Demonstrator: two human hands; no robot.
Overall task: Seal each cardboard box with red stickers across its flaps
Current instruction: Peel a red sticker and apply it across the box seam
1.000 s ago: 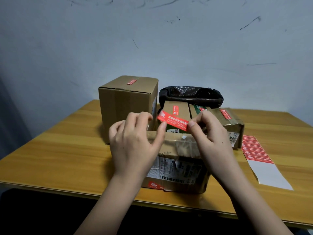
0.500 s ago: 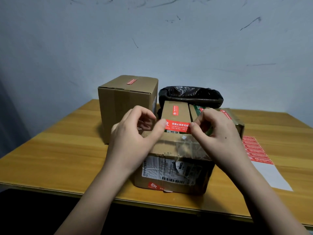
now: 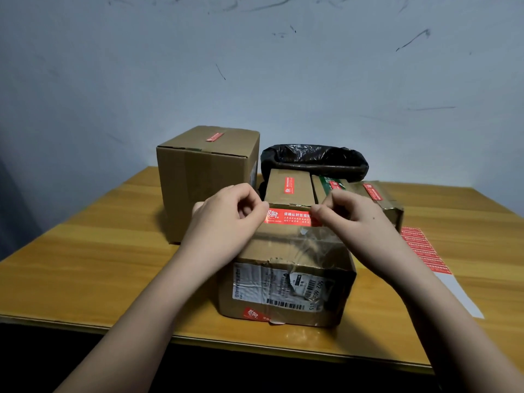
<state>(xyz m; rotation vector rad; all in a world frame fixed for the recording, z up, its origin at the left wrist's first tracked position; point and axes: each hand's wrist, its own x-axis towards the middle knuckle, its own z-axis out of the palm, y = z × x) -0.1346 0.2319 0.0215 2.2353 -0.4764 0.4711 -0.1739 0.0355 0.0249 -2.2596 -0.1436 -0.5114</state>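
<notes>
A worn cardboard box (image 3: 286, 290) with a shipping label and clear tape stands at the table's front edge. A red sticker (image 3: 287, 217) stretches level over the far part of its top. My left hand (image 3: 226, 222) pinches the sticker's left end and my right hand (image 3: 351, 225) pinches its right end. Whether the sticker touches the cardboard cannot be told. Behind stand a tall box (image 3: 208, 180) and three smaller boxes (image 3: 289, 188), each with a red sticker on top.
A sheet of red stickers (image 3: 425, 251) on white backing lies on the wooden table (image 3: 85, 265) to the right. A black plastic-lined bin (image 3: 313, 161) stands at the back by the wall. The table's front edge runs just below the near box.
Both hands have lowered the sticker from a tilted position in the air to level over the near box's top. The box has turned slightly.
</notes>
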